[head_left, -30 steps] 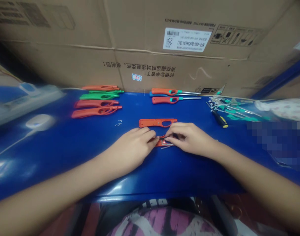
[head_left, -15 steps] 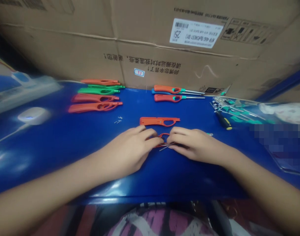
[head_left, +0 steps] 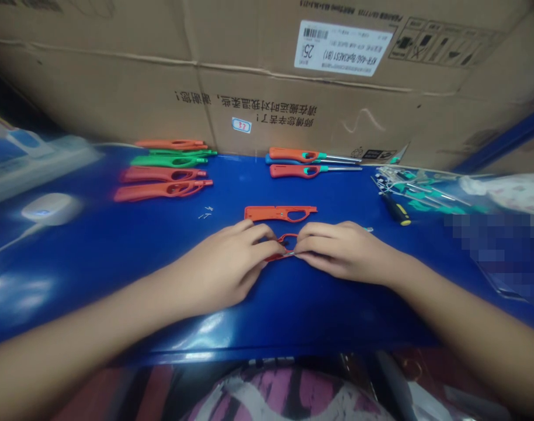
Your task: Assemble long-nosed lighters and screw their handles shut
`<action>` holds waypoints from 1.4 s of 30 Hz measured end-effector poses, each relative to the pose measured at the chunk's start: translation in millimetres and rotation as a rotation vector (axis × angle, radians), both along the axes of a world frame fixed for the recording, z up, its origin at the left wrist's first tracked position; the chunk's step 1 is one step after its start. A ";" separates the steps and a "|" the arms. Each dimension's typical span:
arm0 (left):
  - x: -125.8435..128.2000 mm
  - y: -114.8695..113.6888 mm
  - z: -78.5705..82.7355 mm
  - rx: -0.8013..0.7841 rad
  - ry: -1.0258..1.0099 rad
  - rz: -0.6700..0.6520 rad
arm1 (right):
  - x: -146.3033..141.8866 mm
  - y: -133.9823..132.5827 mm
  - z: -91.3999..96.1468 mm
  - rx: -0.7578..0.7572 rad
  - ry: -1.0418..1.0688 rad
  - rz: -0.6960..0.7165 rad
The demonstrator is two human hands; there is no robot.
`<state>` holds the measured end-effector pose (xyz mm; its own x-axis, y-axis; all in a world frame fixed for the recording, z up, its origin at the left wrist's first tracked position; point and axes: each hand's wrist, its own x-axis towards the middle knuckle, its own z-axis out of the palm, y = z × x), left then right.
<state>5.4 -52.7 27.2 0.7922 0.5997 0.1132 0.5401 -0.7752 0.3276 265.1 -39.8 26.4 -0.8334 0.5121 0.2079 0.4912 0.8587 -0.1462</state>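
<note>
My left hand point(head_left: 238, 257) is closed around the handle end of a red lighter shell half point(head_left: 273, 257), most of it hidden under the fingers. The shell's trigger loop point(head_left: 288, 237) shows between my hands. At the loop's near side, my right hand point(head_left: 343, 251) pinches a thin grey wire point(head_left: 290, 253), lying along the shell; its far end is hidden by the fingers. Just beyond my hands lies an orange lighter shell half point(head_left: 260, 214), its inside facing up. A small teal-tipped part point(head_left: 368, 229) peeks out behind my right hand.
Several red, orange and green lighter shells point(head_left: 164, 190) lie at the back left, near small loose screws point(head_left: 205, 213). Lighters with metal tubes point(head_left: 293, 171) rest at the back middle. A screwdriver point(head_left: 397, 210) and teal-and-metal parts point(head_left: 433, 196) are right, before a cardboard wall point(head_left: 131, 88).
The grey wire, which stuck out slantwise toward me from my right fingers, now lies along the shell's edge. Both hands remain at the shell; the whole view has shifted slightly.
</note>
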 end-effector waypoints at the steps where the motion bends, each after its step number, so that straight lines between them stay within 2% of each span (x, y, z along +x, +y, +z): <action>1: 0.1 0.1 -0.1 -0.002 -0.002 0.001 | 0.3 0.3 -0.7 0.003 0.000 0.002; 4: 0.3 0.9 -0.1 -0.007 0.003 0.003 | -0.7 0.2 -3.8 0.028 -0.015 0.040; 6: 0.3 1.4 -0.1 -0.010 0.009 0.004 | -2.5 -0.2 -6.1 -0.010 0.012 0.042; 10: 0.2 1.7 0.6 -0.015 0.004 0.001 | -4.8 -0.1 -7.4 -0.270 0.193 -0.016; 15: -0.2 2.0 2.1 -0.012 0.018 -0.001 | -2.6 3.5 -5.0 -0.614 0.404 -0.215; 18: -0.8 2.3 2.7 -0.011 0.034 0.006 | -1.1 7.3 -4.7 -0.698 0.466 -0.264; 22: -1.6 1.8 3.3 -0.009 0.043 0.014 | 0.6 12.0 -5.8 -0.603 0.399 -0.279; 35: -0.8 1.6 3.4 0.004 0.053 0.009 | -1.6 10.9 -3.9 -0.320 0.253 -0.118; 42: -0.1 2.6 4.1 0.014 0.061 0.002 | 1.7 12.2 -4.8 -0.352 0.207 -0.030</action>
